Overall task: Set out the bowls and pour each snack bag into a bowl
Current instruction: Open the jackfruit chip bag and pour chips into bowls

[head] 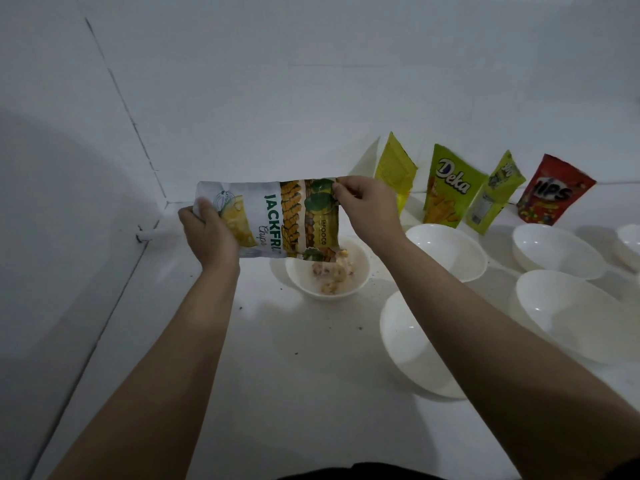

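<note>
A glossy white, green and yellow foil jackfruit chips bag (273, 220) hung on its side above a small, smooth white round bowl (327, 271), its open mouth tipped down at the right. Pale, lumpy chip pieces (332, 271) lay in that bowl, blurred where they fell. The left hand (207, 233) gripped the bag's sealed bottom end, fingers curled round the crinkled foil, so that corner was hidden. The right hand (363, 209) pinched the upper corner of the mouth between thumb and fingertips.

On the matte white counter (277, 393), dotted with dark crumbs, four more glossy white bowls were in view: one just right of the filled bowl (446, 251), one nearer (415, 344) partly behind the right forearm, and two farther right (557, 251) (571, 313). Another rim (630, 242) was cut off by the edge. Against the white wall leaned a yellow-green pouch (394, 168), a green Deka bag (450, 188), a narrow green pouch (491, 195) and a red bag (554, 192), its lettering partly unreadable.
</note>
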Action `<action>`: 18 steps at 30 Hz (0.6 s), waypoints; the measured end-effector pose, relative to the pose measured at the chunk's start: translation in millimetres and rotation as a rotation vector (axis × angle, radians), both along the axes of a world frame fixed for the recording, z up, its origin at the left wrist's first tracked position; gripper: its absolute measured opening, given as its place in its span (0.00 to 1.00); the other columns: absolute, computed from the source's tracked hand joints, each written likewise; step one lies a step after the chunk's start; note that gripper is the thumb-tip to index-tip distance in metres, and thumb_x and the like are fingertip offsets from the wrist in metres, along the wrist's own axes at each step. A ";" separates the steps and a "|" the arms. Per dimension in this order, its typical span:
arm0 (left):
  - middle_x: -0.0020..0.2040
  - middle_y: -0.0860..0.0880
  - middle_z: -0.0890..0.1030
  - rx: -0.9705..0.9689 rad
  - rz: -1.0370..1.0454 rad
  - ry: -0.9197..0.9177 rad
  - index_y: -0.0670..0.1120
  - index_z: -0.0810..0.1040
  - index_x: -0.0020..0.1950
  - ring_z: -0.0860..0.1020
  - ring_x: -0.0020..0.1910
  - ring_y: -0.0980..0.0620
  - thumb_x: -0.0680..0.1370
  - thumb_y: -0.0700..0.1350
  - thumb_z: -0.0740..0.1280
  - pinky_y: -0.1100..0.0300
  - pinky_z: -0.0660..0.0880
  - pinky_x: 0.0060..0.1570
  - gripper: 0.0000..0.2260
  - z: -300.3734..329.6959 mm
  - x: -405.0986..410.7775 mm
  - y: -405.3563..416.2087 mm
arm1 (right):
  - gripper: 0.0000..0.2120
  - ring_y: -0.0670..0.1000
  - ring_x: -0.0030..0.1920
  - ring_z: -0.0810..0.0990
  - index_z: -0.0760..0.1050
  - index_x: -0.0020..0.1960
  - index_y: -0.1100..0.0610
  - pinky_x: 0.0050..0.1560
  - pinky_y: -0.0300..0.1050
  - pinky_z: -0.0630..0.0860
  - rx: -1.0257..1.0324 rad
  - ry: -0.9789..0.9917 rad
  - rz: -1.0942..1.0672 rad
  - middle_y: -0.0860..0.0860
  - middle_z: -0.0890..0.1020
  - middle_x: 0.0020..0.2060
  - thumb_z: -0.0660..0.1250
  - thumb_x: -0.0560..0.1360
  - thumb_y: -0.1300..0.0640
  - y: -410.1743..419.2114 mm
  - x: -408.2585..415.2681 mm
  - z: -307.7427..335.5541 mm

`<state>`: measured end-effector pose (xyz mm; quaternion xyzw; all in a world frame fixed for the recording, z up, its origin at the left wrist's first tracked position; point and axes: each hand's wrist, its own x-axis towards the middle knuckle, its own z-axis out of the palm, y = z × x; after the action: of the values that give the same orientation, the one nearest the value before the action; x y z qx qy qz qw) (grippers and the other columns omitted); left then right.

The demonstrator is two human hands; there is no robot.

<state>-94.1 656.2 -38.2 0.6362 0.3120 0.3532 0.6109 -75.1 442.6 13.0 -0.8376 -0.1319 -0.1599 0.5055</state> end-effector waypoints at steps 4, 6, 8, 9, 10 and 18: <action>0.45 0.51 0.75 0.001 -0.019 -0.021 0.45 0.66 0.50 0.76 0.43 0.51 0.83 0.53 0.53 0.56 0.75 0.44 0.12 4.5 4.6 -22.4 | 0.11 0.49 0.36 0.79 0.85 0.48 0.57 0.36 0.45 0.73 0.024 -0.005 -0.013 0.53 0.84 0.35 0.64 0.79 0.56 -24.1 -1.2 2.9; 0.45 0.51 0.75 0.003 -0.016 -0.038 0.46 0.66 0.51 0.76 0.42 0.53 0.83 0.53 0.53 0.56 0.74 0.44 0.12 6.4 6.1 -36.4 | 0.11 0.50 0.40 0.81 0.85 0.49 0.55 0.38 0.45 0.75 0.025 -0.011 -0.012 0.52 0.85 0.37 0.64 0.79 0.56 -37.1 0.2 4.8; 0.43 0.53 0.74 0.000 -0.001 -0.054 0.46 0.66 0.50 0.75 0.40 0.55 0.83 0.53 0.53 0.57 0.73 0.43 0.11 6.7 7.3 -52.6 | 0.11 0.51 0.43 0.82 0.85 0.51 0.55 0.43 0.45 0.77 0.017 -0.009 -0.004 0.52 0.86 0.39 0.64 0.80 0.55 -52.7 3.3 8.0; 0.42 0.53 0.74 -0.002 0.002 -0.058 0.45 0.66 0.50 0.74 0.39 0.56 0.83 0.53 0.53 0.58 0.72 0.43 0.11 7.3 8.2 -62.0 | 0.11 0.52 0.43 0.82 0.85 0.52 0.55 0.44 0.47 0.80 0.030 -0.004 0.000 0.52 0.86 0.39 0.64 0.79 0.55 -62.1 5.2 9.8; 0.41 0.54 0.73 -0.002 0.002 -0.065 0.45 0.65 0.50 0.74 0.38 0.57 0.83 0.53 0.54 0.58 0.72 0.42 0.11 8.0 8.7 -72.5 | 0.11 0.53 0.44 0.82 0.85 0.51 0.55 0.46 0.51 0.81 0.045 -0.002 0.006 0.54 0.86 0.39 0.64 0.79 0.55 -72.0 7.1 11.2; 0.41 0.52 0.71 0.020 0.001 -0.074 0.45 0.64 0.48 0.72 0.40 0.51 0.83 0.53 0.53 0.56 0.69 0.43 0.12 -5.5 16.3 -163.7 | 0.10 0.42 0.37 0.76 0.84 0.50 0.56 0.39 0.39 0.70 -0.012 0.020 0.019 0.43 0.80 0.34 0.64 0.79 0.56 -165.1 22.3 5.2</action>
<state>-77.8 492.5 -43.8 0.6286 0.2858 0.3798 0.6156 -52.8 277.5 18.2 -0.8410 -0.1357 -0.1461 0.5029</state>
